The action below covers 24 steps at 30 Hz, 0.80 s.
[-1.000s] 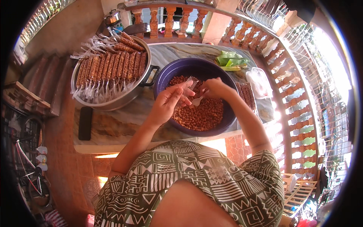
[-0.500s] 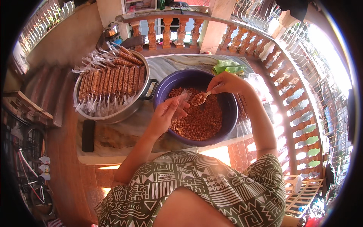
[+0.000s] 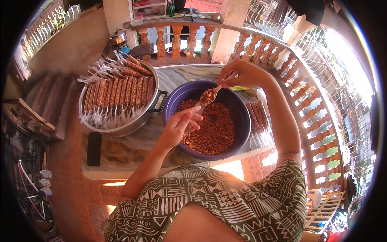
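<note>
My left hand (image 3: 179, 127) pinches a small, narrow clear plastic bag (image 3: 199, 107) over the left side of a purple basin (image 3: 240, 99). In my right hand (image 3: 246, 74) is a pale spoon (image 3: 218, 88), gripped by its handle and tilted down to the left. Reddish-brown nuts, which look like peanuts, fill its bowl. The spoon's tip is at the bag's mouth; whether any nuts are inside the bag is hard to make out. Many more loose peanuts (image 3: 213, 139) cover the basin's bottom.
Left of the basin, a large metal pot (image 3: 131, 129) holds rows of filled tube packets (image 3: 121, 90). More packets (image 3: 258, 115) lie right of the basin. A dark flat phone-like object (image 3: 94, 149) rests on the marble-patterned table (image 3: 121, 151). A baluster railing (image 3: 312, 101) curves behind and right.
The loaded spoon has risen and shifted left, coming up against the bag's mouth. My right hand has moved up with it, now covering most of the green package behind.
</note>
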Each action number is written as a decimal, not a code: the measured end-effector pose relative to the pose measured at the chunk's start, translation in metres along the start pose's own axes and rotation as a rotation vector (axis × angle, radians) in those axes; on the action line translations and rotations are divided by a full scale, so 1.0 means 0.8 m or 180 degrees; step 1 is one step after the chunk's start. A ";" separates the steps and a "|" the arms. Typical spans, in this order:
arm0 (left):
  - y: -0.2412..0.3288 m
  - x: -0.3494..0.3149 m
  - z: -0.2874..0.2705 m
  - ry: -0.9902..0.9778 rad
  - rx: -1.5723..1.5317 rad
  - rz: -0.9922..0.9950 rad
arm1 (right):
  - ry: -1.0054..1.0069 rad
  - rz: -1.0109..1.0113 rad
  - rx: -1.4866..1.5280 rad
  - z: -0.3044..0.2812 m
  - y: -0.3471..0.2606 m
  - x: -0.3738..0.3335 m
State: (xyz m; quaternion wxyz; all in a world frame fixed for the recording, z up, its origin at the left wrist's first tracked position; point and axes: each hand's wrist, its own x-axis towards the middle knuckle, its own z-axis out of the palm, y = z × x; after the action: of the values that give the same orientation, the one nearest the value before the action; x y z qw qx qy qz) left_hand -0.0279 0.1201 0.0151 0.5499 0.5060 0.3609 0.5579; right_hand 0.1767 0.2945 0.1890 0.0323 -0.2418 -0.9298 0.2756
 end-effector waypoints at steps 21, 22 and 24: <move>-0.008 0.008 0.000 0.0033 -0.0254 -0.0089 | 0.0339 -0.0001 -0.1154 0.014 -0.042 -0.005; -0.008 0.008 0.000 0.0018 -0.0256 -0.0068 | 0.0348 -0.0007 -0.1226 0.014 -0.048 -0.006; -0.006 0.008 0.001 0.0011 -0.0269 -0.0040 | 0.0366 -0.0014 -0.1369 0.014 -0.057 -0.009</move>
State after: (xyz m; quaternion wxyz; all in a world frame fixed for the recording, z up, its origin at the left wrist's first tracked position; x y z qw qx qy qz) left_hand -0.0252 0.1267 0.0121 0.5737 0.4791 0.3411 0.5701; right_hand 0.1611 0.2524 0.2036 0.0335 -0.2565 -0.9643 0.0566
